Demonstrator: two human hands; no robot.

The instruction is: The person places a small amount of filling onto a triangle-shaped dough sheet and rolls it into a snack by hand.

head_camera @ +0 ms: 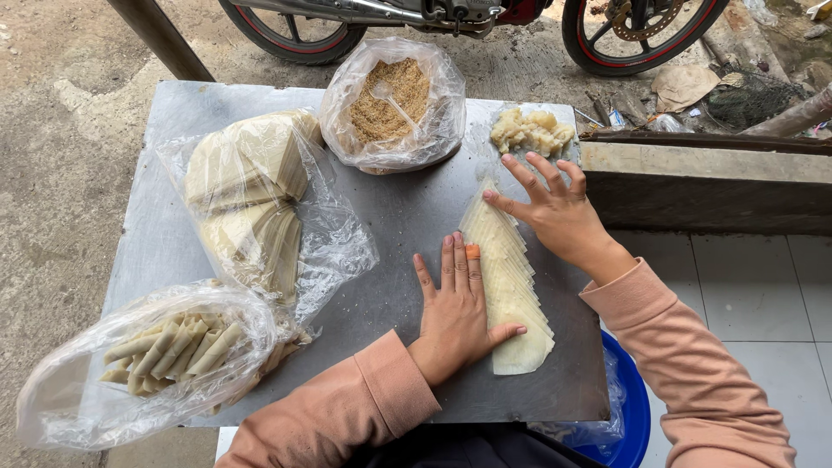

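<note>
Your left hand lies flat, palm down, in the lower middle of the frame, fingers straight and close together, holding nothing. Its thumb side rests on the lower part of a row of thin pale wrappers, which are fanned out in an overlapping strip on the grey metal desk. One fingertip has an orange tip, perhaps a cap or a plaster; you can't tell which from here.

Your right hand sits at the upper end of the same strip, right of centre, with its fingers spread wide and their tips pressing on the top wrappers. It grips nothing either.

Just above that hand, in the upper right of the desk, lies a pile of pale mashed filling. To its left, at the top centre, an open plastic bag of brown crumbs stands with a white spoon in it.

On the left side of the desk, a clear bag holds stacks of triangular wrappers. In the lower left, another clear bag holds finished rolls lying side by side.

A blue basin shows below the desk's lower right corner. Motorbike wheels stand on the ground along the top edge.
</note>
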